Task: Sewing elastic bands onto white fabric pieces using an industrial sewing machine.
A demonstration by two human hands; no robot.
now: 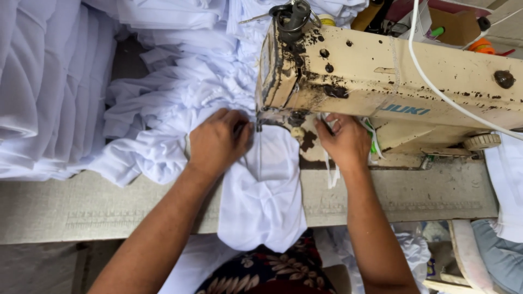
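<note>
The white fabric piece [261, 185] is pressed flat by the left hand [218, 142] beside the needle, its long axis running toward the worktop's near edge (the right hand [346, 142] pinches a white strip).

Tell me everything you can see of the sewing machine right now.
The sewing machine is an old cream-coloured industrial head, its paint chipped and blotched with dark stains, lying across the upper right of the view on a grey worktable. A white cord drapes over its arm, and a ribbed handwheel shows below on the right. White fabric runs under its needle end; the left hand presses the cloth there, and the right hand rests beneath the arm.
</note>
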